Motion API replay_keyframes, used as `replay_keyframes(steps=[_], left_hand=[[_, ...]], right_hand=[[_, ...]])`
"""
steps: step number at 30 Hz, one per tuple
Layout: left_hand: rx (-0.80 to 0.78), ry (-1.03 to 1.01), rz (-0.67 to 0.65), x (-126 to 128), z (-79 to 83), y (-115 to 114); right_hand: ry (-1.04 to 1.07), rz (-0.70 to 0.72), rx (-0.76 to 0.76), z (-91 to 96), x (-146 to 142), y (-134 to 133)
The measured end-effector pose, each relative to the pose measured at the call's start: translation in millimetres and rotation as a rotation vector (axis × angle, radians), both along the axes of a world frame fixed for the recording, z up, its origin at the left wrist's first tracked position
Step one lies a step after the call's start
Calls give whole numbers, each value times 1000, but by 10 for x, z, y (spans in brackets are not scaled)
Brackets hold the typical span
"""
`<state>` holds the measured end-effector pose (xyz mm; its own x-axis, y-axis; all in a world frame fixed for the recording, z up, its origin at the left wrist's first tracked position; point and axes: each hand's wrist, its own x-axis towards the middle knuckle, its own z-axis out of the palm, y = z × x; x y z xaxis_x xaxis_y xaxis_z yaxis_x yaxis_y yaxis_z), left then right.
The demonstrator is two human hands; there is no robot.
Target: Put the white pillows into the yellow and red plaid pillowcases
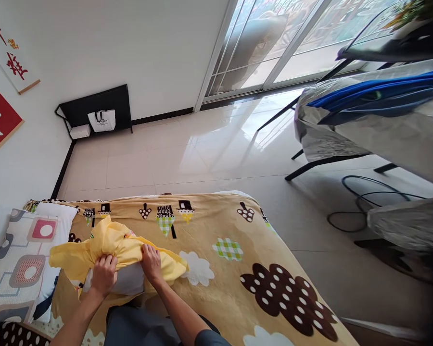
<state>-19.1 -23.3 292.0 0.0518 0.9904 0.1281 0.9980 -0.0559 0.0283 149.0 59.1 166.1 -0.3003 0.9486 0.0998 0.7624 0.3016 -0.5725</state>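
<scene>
A crumpled yellow garment [111,247] lies on a bed covered by a tan blanket [234,283] printed with trees and clouds. Both my hands grip the garment's near edge, side by side. My left hand [103,275] has its fingers curled over the yellow cloth. My right hand [150,263] pinches the cloth just to the right. A grey-white piece of fabric [128,281] shows under the yellow cloth between my hands.
A patterned pillow [19,264] lies to the left of the garment. Beyond the bed is a glossy tiled floor [187,154], a black rack with a white bag [101,120], a covered stand [364,120] at right and black cables [364,197] on the floor.
</scene>
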Motion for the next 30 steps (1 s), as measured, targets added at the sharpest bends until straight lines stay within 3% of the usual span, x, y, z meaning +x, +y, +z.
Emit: replay_keyframes(steps=[4,8,10,13,17,20,23,26,28,30], left_hand=[[145,150,-17,-167,-31,0],[221,178,-12,-336,-36,80],[248,179,-14,-360,-30,105],[265,153,-21,-262,-22,115],[266,2,-150,129,-18,66],[186,-68,-268,478,25,-29],[-8,-194,-368,619,207,-139],[-179,-435,-422,402,536,-174],[-86,-502,-265,109,736,-115],[43,-449,-46,-196,830,8]], right_hand=[[27,138,-44,22,206,-208],[87,356,-152,92,277,-612],[142,448,-223,146,270,-641],[261,476,-321,271,264,-306],[419,242,-341,506,256,474],[587,174,-481,674,209,796],[719,194,-628,785,204,785],[808,173,-658,864,351,670],[884,142,-668,921,518,636],[958,96,-663,979,686,643]])
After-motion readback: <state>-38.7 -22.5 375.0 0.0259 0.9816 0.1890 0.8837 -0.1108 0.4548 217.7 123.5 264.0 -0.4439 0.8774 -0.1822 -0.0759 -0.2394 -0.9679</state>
